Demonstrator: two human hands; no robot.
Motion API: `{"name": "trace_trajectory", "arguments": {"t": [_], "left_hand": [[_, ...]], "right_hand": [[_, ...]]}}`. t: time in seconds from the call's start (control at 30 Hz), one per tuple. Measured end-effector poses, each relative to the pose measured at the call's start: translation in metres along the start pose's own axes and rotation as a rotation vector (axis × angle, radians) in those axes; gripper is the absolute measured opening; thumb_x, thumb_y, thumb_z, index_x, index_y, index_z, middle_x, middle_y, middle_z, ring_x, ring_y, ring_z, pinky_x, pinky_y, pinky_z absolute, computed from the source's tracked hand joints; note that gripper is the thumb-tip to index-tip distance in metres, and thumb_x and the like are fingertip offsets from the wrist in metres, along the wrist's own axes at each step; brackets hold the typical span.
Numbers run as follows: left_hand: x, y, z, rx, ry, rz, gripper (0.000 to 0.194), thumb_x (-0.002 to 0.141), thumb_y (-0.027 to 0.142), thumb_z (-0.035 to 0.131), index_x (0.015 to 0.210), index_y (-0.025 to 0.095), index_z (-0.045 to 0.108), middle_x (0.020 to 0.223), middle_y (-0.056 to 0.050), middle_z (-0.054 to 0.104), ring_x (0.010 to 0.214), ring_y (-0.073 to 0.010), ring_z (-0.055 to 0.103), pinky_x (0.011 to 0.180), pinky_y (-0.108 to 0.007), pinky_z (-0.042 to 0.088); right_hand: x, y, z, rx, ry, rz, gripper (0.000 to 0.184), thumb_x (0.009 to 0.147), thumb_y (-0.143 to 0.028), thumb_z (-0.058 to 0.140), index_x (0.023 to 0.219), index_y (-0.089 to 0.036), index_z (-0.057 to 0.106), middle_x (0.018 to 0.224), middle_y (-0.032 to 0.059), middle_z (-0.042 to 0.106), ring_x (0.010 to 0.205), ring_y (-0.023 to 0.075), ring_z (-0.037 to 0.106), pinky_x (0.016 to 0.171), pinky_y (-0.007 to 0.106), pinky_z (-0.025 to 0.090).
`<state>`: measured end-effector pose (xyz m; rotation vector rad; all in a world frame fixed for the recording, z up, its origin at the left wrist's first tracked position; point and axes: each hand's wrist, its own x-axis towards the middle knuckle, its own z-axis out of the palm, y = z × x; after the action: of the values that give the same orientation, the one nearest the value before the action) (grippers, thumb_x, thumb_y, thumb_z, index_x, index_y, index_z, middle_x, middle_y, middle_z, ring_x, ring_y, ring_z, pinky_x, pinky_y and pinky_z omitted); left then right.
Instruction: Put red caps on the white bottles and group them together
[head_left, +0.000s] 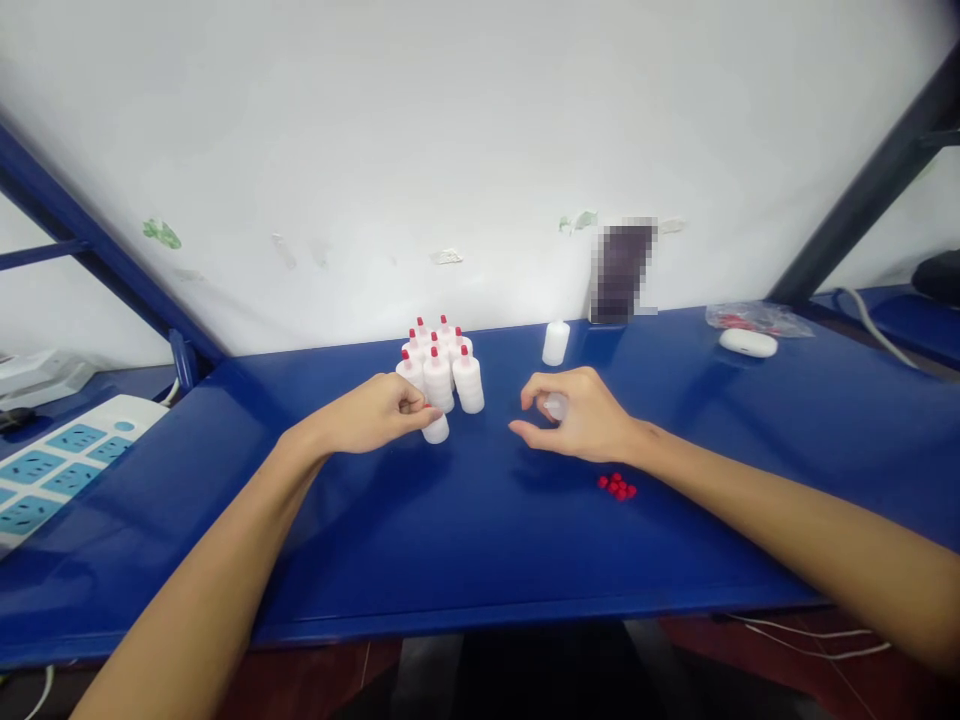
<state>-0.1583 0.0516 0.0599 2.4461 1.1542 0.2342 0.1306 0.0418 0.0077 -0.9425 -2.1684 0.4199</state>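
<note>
My left hand pinches the red tip at the top of a small white squeeze bottle, between thumb and forefinger. This bottle stands at the front of a tight group of similar white bottles with red tips. My right hand is curled, with thumb and forefinger apart. A translucent white nozzle piece shows within its curl; the palm and fingers hide what else belongs to it. Below the right wrist lies a small pile of red caps. Another white bottle without a red tip stands behind the right hand.
The blue table meets a white wall at the back. A blurred dark object leans there. At the right rear lie a white oval case and a clear plastic bag with red pieces. A power strip is at the left.
</note>
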Motion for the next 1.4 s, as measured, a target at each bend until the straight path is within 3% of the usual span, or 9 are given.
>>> {"name": "trace_trajectory", "arguments": {"t": [0.1,0.17,0.27,0.4,0.57,0.77,1.0,1.17,1.4], "left_hand": [[-0.004,0.007,-0.002,-0.010,0.071,0.045,0.047,0.093,0.035,0.051,0.056,0.018,0.029,0.052,0.006,0.024,0.046,-0.0062,0.021,0.042,-0.020,0.021],[-0.005,0.019,0.003,-0.015,0.252,0.102,0.046,0.094,0.031,0.052,0.055,0.017,0.034,0.051,0.006,0.027,0.046,-0.0057,0.023,0.043,-0.020,0.022],[0.001,0.042,0.028,0.103,0.636,0.324,0.040,0.093,0.027,0.058,0.056,0.016,0.045,0.049,0.007,0.036,0.046,-0.0048,0.029,0.045,-0.020,0.025],[0.016,0.060,0.073,0.390,0.773,0.624,0.034,0.097,0.028,0.054,0.065,0.017,0.048,0.053,0.007,0.046,0.047,-0.0056,0.037,0.046,-0.022,0.028],[0.020,0.062,0.089,0.401,0.705,0.640,0.039,0.105,0.034,0.036,0.072,0.017,0.048,0.058,0.004,0.051,0.047,-0.0072,0.042,0.046,-0.024,0.030],[0.018,0.063,0.085,0.504,0.671,0.606,0.035,0.103,0.029,0.043,0.070,0.017,0.046,0.057,0.005,0.053,0.046,-0.0077,0.046,0.047,-0.025,0.032],[0.022,0.066,0.086,0.613,0.679,0.602,0.034,0.104,0.026,0.038,0.073,0.017,0.049,0.059,0.003,0.056,0.050,-0.0090,0.052,0.049,-0.025,0.035],[0.014,0.055,0.056,0.715,0.592,0.713,0.040,0.106,0.030,0.033,0.071,0.018,0.047,0.058,0.004,0.055,0.046,-0.0091,0.047,0.049,-0.026,0.033],[-0.010,0.016,0.003,0.672,0.448,0.256,0.046,0.105,0.036,0.032,0.069,0.018,0.053,0.057,0.001,0.057,0.048,-0.0121,0.048,0.051,-0.027,0.025]], "right_hand": [[-0.001,-0.005,-0.005,0.105,-0.077,-0.053,0.029,0.086,-0.045,0.058,0.083,-0.016,0.062,0.060,-0.0041,0.050,0.051,0.0094,0.040,0.054,0.025,0.031],[-0.001,-0.010,-0.008,0.192,-0.186,-0.059,0.035,0.092,-0.047,0.051,0.082,-0.015,0.062,0.063,-0.0028,0.052,0.054,0.0096,0.041,0.056,0.025,0.031],[0.000,-0.017,-0.009,0.351,-0.344,-0.073,0.046,0.098,-0.049,0.041,0.075,-0.014,0.060,0.062,-0.0013,0.052,0.057,0.0100,0.044,0.057,0.025,0.033],[-0.003,-0.024,-0.005,0.438,-0.442,-0.125,0.049,0.101,-0.047,0.036,0.064,-0.016,0.047,0.060,-0.0029,0.044,0.055,0.0087,0.040,0.056,0.024,0.032],[-0.006,-0.026,-0.002,0.304,-0.525,-0.171,0.041,0.098,-0.039,0.045,0.064,-0.017,0.043,0.058,-0.0062,0.031,0.052,0.0069,0.029,0.053,0.025,0.026],[-0.004,-0.031,-0.001,0.297,-0.490,-0.098,0.021,0.090,-0.020,0.048,0.069,-0.017,0.046,0.060,-0.0069,0.036,0.055,0.0074,0.029,0.053,0.024,0.027],[-0.007,-0.032,0.002,0.224,-0.426,-0.083,0.021,0.088,-0.016,0.043,0.069,-0.020,0.036,0.059,-0.0065,0.037,0.053,0.0084,0.031,0.054,0.025,0.027],[-0.004,-0.026,0.000,0.224,-0.376,-0.133,0.023,0.096,-0.040,0.047,0.086,-0.019,0.051,0.062,-0.0064,0.043,0.053,0.0090,0.037,0.054,0.024,0.029],[0.002,-0.011,-0.005,0.104,-0.199,0.077,0.035,0.101,-0.042,0.041,0.089,-0.017,0.062,0.068,-0.0024,0.056,0.060,0.0109,0.049,0.060,0.025,0.034]]}}
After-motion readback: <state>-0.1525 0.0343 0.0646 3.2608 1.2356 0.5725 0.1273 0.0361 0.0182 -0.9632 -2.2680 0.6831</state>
